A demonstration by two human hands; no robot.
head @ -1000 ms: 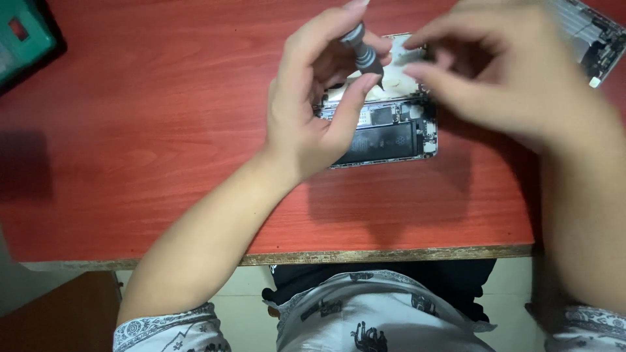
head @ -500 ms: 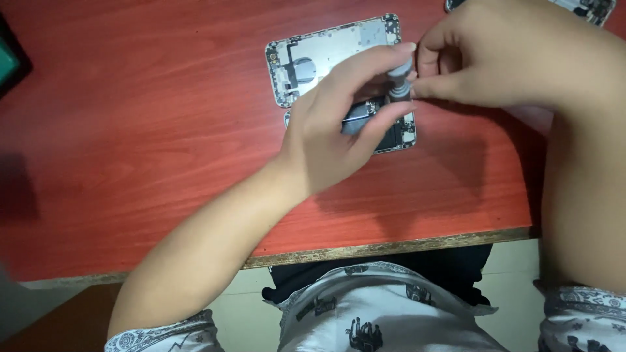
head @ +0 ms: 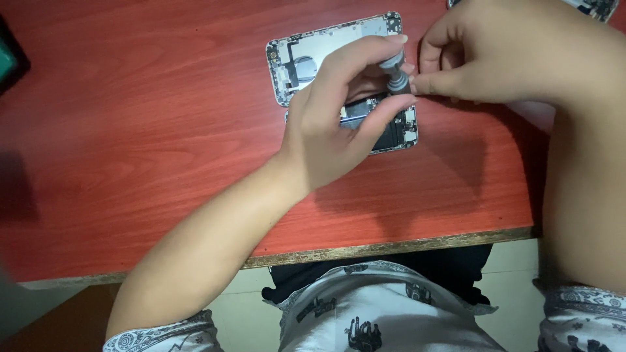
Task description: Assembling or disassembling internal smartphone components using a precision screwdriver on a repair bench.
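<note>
Left hand (head: pixel 332 124) grasps grey screwdriver (head: pixel 393 73) above opened phone (head: pixel 339 78), upper centre. Right hand (head: pixel 502 55), upper right, pinches screwdriver tip. Red table (head: pixel 143 130) beneath.

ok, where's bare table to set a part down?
Bare: the red table left of the opened phone, and the front strip right of the left hand. Crowded: the top right, where both hands meet on the screwdriver.
</note>
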